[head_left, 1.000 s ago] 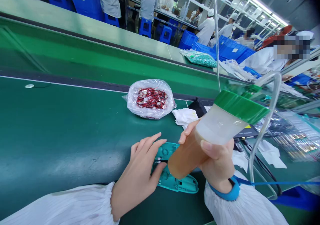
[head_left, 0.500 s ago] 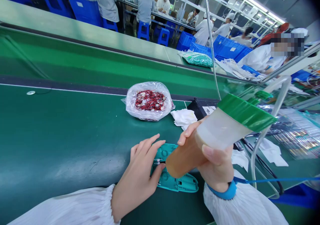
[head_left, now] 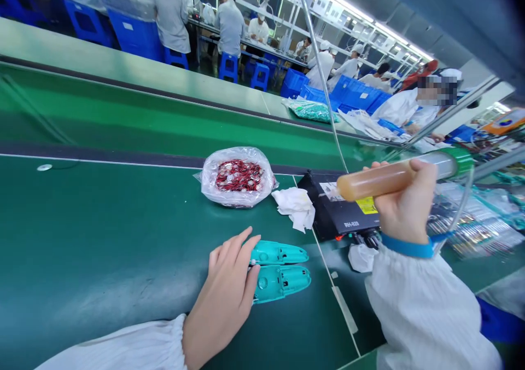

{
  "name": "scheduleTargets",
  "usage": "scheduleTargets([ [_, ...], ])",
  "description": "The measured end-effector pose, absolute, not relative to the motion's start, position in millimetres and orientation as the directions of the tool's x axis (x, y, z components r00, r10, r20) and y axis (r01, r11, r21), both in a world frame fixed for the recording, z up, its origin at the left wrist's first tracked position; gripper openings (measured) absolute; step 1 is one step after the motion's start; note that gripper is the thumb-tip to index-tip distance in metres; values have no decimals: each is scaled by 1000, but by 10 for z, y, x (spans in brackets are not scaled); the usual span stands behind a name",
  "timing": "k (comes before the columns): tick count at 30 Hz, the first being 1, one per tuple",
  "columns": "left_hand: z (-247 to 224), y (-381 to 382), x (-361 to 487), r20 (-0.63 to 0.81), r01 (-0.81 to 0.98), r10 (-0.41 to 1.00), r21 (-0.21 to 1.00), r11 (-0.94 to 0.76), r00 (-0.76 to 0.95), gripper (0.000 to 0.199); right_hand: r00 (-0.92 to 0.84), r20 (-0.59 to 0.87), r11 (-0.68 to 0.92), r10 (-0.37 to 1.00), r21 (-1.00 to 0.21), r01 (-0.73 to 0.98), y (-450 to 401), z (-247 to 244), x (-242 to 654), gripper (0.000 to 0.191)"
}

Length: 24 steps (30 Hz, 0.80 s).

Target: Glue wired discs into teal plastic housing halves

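Our two elongated teal plastic shell halves (head_left: 287,283) lie unjoined on the green desk (head_left: 123,249), progress inside unreadable, our left hand (head_left: 225,296) half-open over their left end, grip unclear, our right hand (head_left: 406,208) clasping an amber-filled clear plastic tube (head_left: 379,181) well right of them.

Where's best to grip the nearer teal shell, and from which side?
Probably the tapered right end of the nearer shell, pinched from the right: that tip points away from the left hand, which hides the other end, and the far shell lies close alongside.
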<state>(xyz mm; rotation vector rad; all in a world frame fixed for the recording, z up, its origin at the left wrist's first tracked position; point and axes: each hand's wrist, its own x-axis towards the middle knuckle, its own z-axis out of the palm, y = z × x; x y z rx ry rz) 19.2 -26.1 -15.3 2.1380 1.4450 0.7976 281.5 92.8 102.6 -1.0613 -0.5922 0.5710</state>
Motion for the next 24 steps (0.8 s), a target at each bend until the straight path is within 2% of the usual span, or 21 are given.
scheduleTargets([
  [3, -148, -251, 191, 195, 688, 942, 646, -332, 271, 36, 763, 65, 309, 644, -934, -180, 1152, 930, 2943, 11],
  [7, -132, -263, 186, 162, 681, 951, 668, -301, 262, 37, 723, -45, 135, 689, -973, -188, 1301, 684, 2987, 13],
  [12, -52, -234, 139, 188, 692, 952, 654, -304, 240, 38, 680, -64, -78, 730, -997, -11, 1366, 516, 3153, 27],
  [14, 39, -123, 94, 288, 724, 928, 584, -367, 237, 36, 657, -74, -178, 750, -980, 94, 1377, 507, 3278, 33],
  [17, 250, 212, 18, 399, 815, 873, 382, -436, 280, 27, 609, -66, -275, 791, -927, 255, 1392, 506, 3453, 37],
  [21, 491, 821, -38, 358, 886, 890, 257, -385, 282, 20, 533, -3, -271, 846, -864, 425, 1403, 520, 3547, 34],
  [24, 535, 1156, -41, 286, 930, 925, 194, -312, 251, 13, 498, 20, -277, 867, -811, 515, 1338, 556, 3515, 44],
])
